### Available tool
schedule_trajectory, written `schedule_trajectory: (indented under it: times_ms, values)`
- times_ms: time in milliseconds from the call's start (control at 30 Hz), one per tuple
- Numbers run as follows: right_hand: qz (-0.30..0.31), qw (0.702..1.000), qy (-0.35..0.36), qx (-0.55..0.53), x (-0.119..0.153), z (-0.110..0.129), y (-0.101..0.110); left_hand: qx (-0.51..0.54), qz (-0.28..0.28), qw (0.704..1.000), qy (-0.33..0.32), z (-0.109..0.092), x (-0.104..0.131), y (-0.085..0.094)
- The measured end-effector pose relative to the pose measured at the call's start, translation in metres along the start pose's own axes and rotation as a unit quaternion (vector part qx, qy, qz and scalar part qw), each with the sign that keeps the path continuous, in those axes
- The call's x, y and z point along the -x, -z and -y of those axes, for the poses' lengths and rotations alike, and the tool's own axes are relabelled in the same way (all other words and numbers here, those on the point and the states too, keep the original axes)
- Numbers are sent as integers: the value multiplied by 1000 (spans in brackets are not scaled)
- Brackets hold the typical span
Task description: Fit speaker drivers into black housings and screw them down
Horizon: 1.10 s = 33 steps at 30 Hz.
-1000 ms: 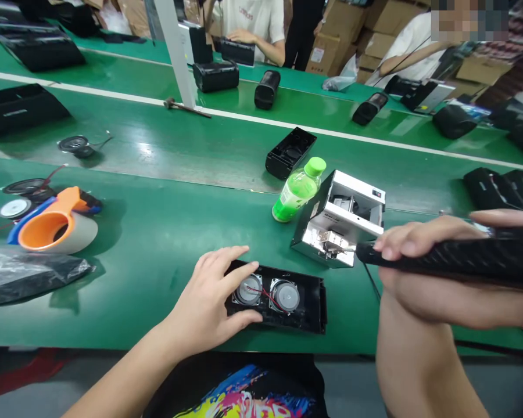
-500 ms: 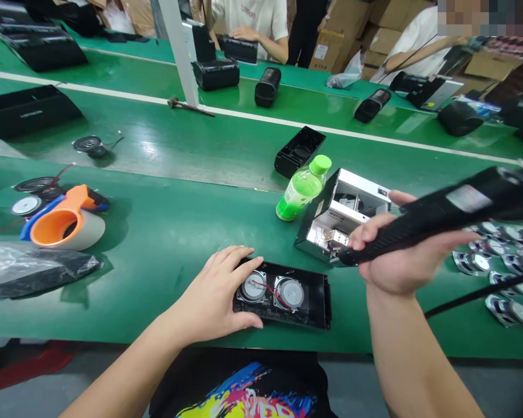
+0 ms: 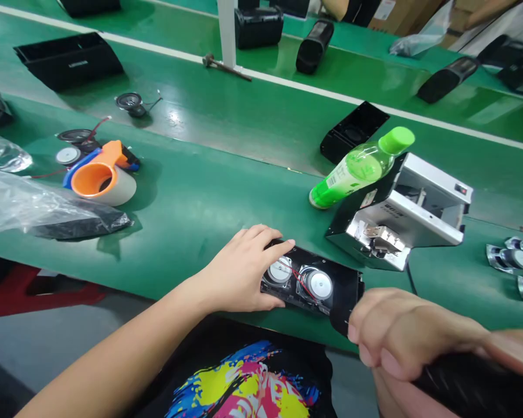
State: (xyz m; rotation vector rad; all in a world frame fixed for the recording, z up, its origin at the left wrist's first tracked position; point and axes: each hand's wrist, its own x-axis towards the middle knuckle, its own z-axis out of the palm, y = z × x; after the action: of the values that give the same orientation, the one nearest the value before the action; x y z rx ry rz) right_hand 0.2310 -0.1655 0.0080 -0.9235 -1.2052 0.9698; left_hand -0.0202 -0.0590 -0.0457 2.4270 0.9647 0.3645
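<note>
My left hand [image 3: 244,270] grips the left end of a black speaker housing [image 3: 348,284], thumb on the near side and fingers on the far side. Inside the housing sit two round speaker drivers [image 3: 320,284] with red wires across them. My right hand [image 3: 414,331] is wrapped around a black electric screwdriver [image 3: 470,383], whose front end is at the housing's near right corner. Its tip is hidden, so contact cannot be made out. Just behind stands a silver and black screw feeder [image 3: 418,209], with a green-capped bottle [image 3: 357,168] leaning visually against its left side.
At left are an orange and blue tape dispenser [image 3: 100,177], loose speakers [image 3: 76,139] and plastic bags [image 3: 39,203]. Several small drivers [image 3: 514,257] lie at right. Another black housing [image 3: 353,132] lies behind the bottle. Beyond the white line stand finished-looking black speakers [image 3: 314,46] and a post [image 3: 227,35].
My right hand has brought the electric screwdriver from beside the screw feeder down to the housing's right end. My left hand stays on the housing. The view has tilted down and turned.
</note>
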Motion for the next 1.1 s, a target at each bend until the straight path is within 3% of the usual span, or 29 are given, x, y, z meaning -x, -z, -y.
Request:
schedule_trajectory:
  times_ms: [133, 300, 567, 867, 1000, 1100]
  values:
    - [-7, 1000, -17, -20, -15, -3, -17, 6, -3, 1000, 1, 1, -2, 0]
    - [-20, 997, -73, 3, -19, -9, -11, 14, -9, 1000, -3, 2, -3, -1]
    - [-13, 994, -105, -2, -17, -17, -13, 7, -10, 1000, -7, 1, -2, -1]
    - [5, 999, -45, 19, -12, -18, -19, -1, -13, 1000, -11, 2, -2, -2]
    - [91, 994, 50, 23, -8, -18, -21, -1, -11, 1000, -14, 1, 2, -2]
    - [155, 986, 12, 60, -4, -21, -18, -7, -12, 1000, -22, 1, 5, -3]
